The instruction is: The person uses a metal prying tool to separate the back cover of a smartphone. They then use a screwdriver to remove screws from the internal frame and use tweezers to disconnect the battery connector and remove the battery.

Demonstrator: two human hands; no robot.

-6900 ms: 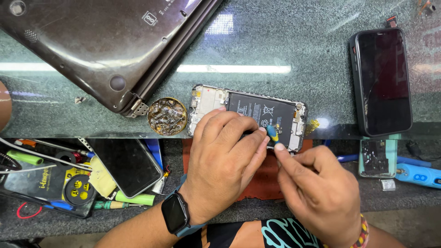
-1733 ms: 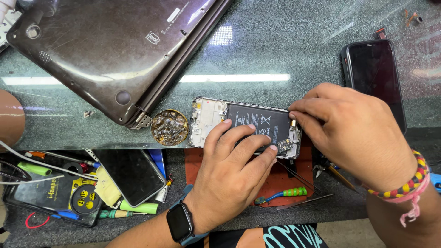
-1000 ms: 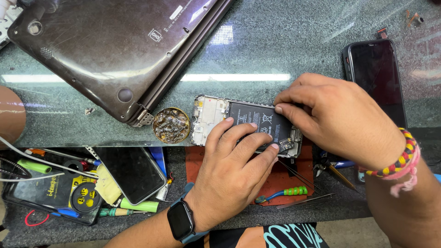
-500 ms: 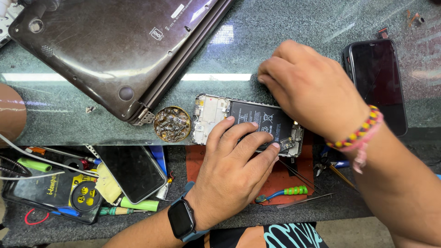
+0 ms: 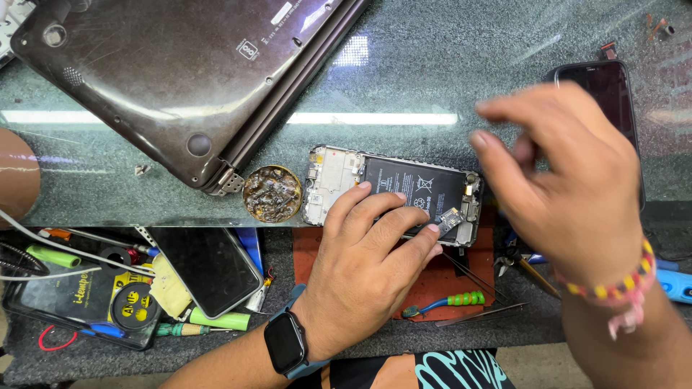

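Left hand (image 5: 367, 274), fingers flat together, presses the opened phone (image 5: 393, 194) with its black rectangular battery exposed, on the speckled stone surface (image 5: 432, 72). Right hand (image 5: 569, 187) hovers blurred above, fingers loosely apart, holding nothing. Round brass tin (image 5: 272, 193) beside the phone holds dark crusted residue.

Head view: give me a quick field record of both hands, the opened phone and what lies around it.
left hand: rests flat on the opened phone, fingers spread over its battery
right hand: raised above the phone's right end, blurred, holding nothing that can be seen
opened phone: back off, lying flat on the worktop
left of phone: round tin, laptop
right: dark phone
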